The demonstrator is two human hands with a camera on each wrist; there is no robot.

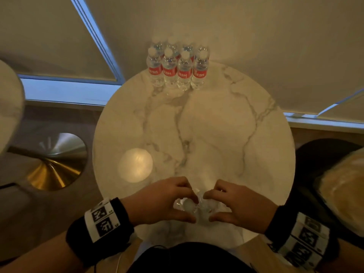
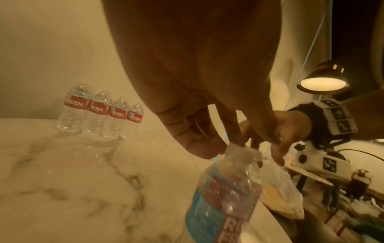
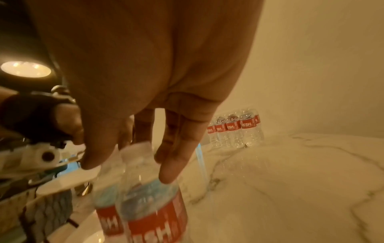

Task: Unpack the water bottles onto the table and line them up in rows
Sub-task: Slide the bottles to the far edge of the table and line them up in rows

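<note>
On the far edge of the round marble surface (image 1: 216, 125) stand eight water bottles (image 1: 177, 66) with red labels, upright, in two touching rows of four.

At the near edge, two more bottles stand side by side between the hands. The left hand (image 1: 163, 201) pinches the capped neck of the left bottle (image 2: 224, 195) with thumb and fingertips. The right hand (image 1: 236, 205) has its thumb and fingers curled round the top of the right bottle (image 3: 149, 205). Crinkled clear plastic wrap (image 2: 280, 187) hangs beside the bottles; whether it encloses them cannot be told.
</note>
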